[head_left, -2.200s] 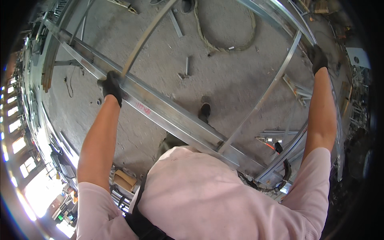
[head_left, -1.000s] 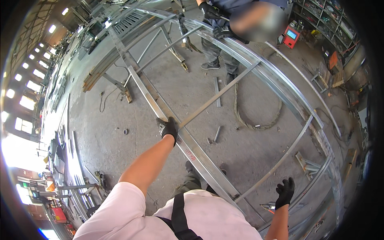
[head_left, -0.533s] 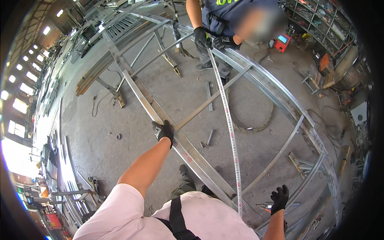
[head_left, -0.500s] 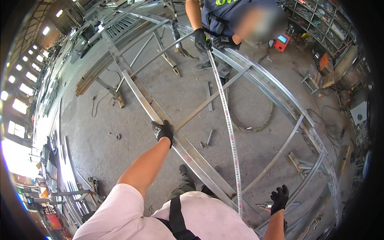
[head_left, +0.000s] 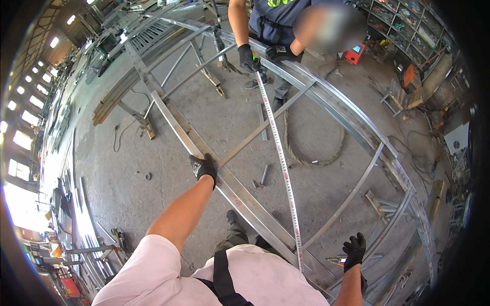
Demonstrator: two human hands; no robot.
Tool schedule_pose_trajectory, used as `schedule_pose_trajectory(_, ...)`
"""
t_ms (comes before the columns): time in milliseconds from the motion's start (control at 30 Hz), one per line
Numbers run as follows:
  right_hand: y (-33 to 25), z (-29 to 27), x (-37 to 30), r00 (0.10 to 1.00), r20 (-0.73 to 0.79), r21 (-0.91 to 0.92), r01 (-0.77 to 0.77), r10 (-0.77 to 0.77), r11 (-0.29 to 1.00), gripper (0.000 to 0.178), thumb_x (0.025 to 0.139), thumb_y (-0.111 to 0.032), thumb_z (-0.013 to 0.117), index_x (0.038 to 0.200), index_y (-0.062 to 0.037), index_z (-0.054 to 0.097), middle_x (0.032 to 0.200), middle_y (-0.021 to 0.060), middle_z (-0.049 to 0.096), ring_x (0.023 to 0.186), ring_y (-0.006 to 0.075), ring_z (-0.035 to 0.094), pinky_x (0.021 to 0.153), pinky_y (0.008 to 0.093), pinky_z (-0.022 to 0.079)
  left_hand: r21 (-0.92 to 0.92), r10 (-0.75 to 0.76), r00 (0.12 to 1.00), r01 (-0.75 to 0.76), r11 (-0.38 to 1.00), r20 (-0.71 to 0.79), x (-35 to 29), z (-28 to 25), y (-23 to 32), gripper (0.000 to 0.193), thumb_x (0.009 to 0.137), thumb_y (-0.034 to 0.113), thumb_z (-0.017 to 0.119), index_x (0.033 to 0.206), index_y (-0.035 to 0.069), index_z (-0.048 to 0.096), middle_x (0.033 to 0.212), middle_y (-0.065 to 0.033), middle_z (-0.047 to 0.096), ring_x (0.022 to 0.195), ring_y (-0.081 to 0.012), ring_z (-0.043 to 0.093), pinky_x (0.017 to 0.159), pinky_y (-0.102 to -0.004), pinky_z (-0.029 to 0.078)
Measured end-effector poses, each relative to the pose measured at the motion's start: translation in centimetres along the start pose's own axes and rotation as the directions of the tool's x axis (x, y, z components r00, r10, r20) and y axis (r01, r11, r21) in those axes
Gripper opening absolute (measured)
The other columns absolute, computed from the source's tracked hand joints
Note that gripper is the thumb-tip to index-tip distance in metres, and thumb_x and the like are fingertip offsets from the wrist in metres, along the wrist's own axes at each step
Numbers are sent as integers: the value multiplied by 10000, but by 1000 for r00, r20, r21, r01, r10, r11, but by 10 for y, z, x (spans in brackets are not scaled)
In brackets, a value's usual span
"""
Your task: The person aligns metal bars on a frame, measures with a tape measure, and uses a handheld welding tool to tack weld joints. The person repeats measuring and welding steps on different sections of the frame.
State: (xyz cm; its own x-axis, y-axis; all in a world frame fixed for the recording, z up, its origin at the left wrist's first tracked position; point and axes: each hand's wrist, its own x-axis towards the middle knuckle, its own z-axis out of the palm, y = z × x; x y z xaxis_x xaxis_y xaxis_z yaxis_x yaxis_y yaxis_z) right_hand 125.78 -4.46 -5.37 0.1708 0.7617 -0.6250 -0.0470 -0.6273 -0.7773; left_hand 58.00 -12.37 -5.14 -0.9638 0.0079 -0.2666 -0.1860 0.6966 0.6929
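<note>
Frame (head_left: 286, 97): galvanised steel channel, long rails joined by thin cross struts, one side curved; runs from upper left of the picture to lower right, raised above the floor.
Left hand (head_left: 204, 166): black glove, centre of the picture, fingers curled down on the near straight rail (head_left: 240, 196) beside a strut joint; clamped on the rail.
Right hand (head_left: 354, 251): black glove, lower right, fingers spread and apart, just beside the lower end of the tape; whether it pinches the tape I cannot tell.
Tape measure (head_left: 279, 163): narrow pale ribbon with fine markings, stretched in a gentle bow from top centre down to lower centre, crossing a strut and the near rail.
Co-worker's hand (head_left: 248, 57): black glove, top centre, closed on the upper end of the tape at the far curved rail.
Floor (head_left: 153, 168): grey concrete, stained and dusty.
Rope (head_left: 311, 148): frayed loop lying on the floor, right of centre, under the frame.
Offcuts (head_left: 263, 174): short metal pieces on the floor near the near rail.
Handling note: judged from the bow, the tape wants pulling taut and straight, both ends seated on matching rail edges, the left hand steadying the rail.
</note>
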Motion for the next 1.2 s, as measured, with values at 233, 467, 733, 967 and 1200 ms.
schedule_pose_trajectory(233,5,5,1,1000,-9,-12,6,-6,1000,665,937,-111,694,1543,-108,420,1104,48,633,703,184,633,574,303,491,-21,-12,1000,13,1000,21,1,0,-3,733,1019,365,633,1601,49,318,1562,-252,467,1410,-450,511,1173,-507,454)
schedule_pose_trajectory(467,12,11,2,1000,13,-23,-6,6,1000,663,924,-130,707,1533,-137,444,1124,55,631,720,196,651,571,322,511,21,0,1000,-1,1000,21,-10,-7,8,756,1023,385,621,1619,58,290,1568,-250,456,1418,-455,501,1180,-512,447)
schedule_pose_trajectory(733,8,24,-7,1000,-2,-116,-7,7,993,670,956,-138,661,1572,-69,408,1228,105,610,805,222,666,630,330,543,-16,-36,998,36,999,46,-6,-4,4,769,1018,376,629,1624,51,286,1592,-241,435,1431,-444,494,1185,-504,445)
schedule_pose_trajectory(967,13,26,-3,1000,-7,-126,-11,10,992,652,940,-149,663,1554,-123,445,1239,95,623,787,228,680,628,362,558,0,-8,995,8,1000,-100,-6,6,0,611,1011,355,633,1515,88,413,1489,-216,562,1347,-418,581,1092,-481,494)
schedule_pose_trajectory(1200,14,30,-3,1000,-1,-123,-15,15,992,660,937,-141,663,1557,-118,437,1215,91,628,779,217,666,620,351,550,17,-25,1000,25,1000,14,-3,0,0,797,994,385,650,1628,48,303,1592,-252,456,1423,-447,507,1181,-497,441)
